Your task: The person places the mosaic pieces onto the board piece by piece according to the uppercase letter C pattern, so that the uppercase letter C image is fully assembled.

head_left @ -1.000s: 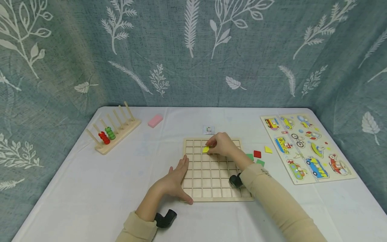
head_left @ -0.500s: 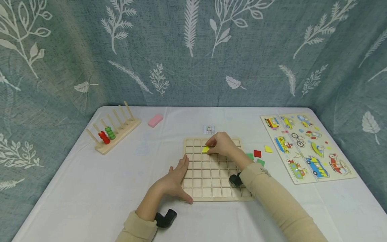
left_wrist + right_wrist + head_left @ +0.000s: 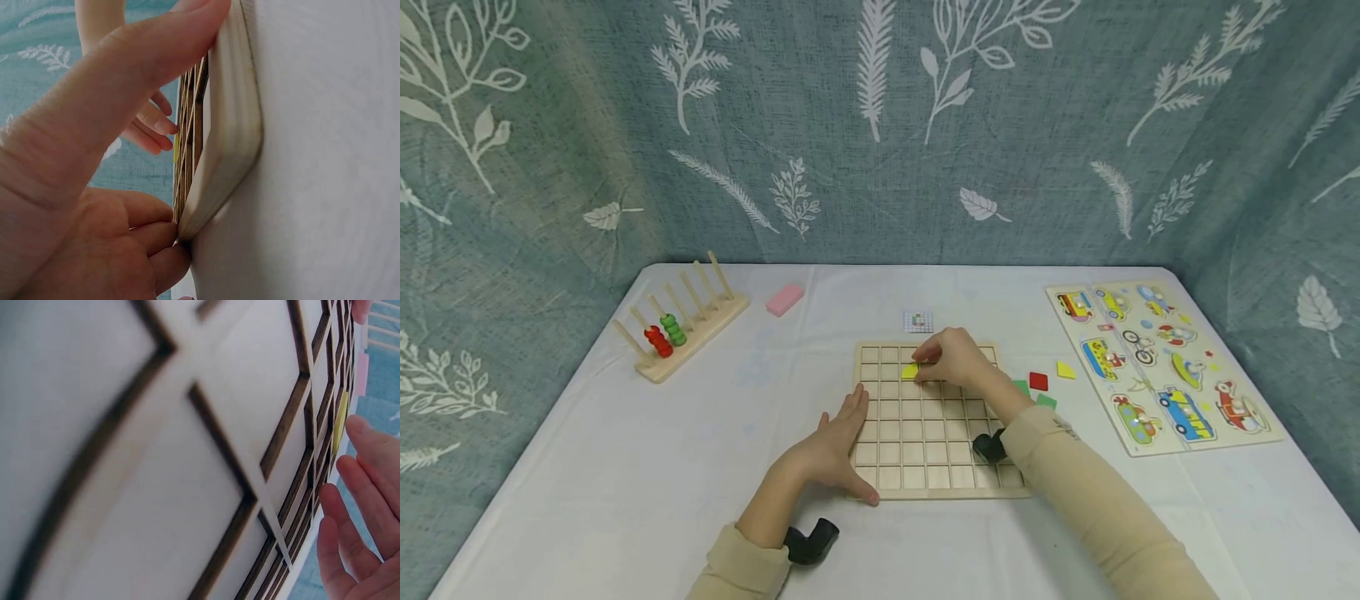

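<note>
A wooden grid board (image 3: 940,494) lies on the white tabletop. My left hand (image 3: 831,450) rests at its left side with straight fingers, the thumb at the near left corner. In the left wrist view that thumb (image 3: 119,87) crosses the board's edge (image 3: 234,125). A small yellow tile (image 3: 909,371) lies flat in a cell near the far side. Beside it is my right hand (image 3: 955,358), its fingertips just at the tile's right edge. The right wrist view has the fingers (image 3: 362,540) loosely bent and spread near the yellow tile (image 3: 340,422), not closed round it.
Right of the board lie a red tile (image 3: 1038,382), a yellow tile with a slanted side (image 3: 1065,370) and green tiles (image 3: 1046,403). Beyond it is a small pattern card (image 3: 918,322). A vehicle peg puzzle (image 3: 1232,442), pink block (image 3: 786,300) and bead stand (image 3: 700,340) stand farther out.
The yellow tile has turned slightly and settled squarely into its cell. My right hand has shifted a little to the right. The left hand stays where it was.
</note>
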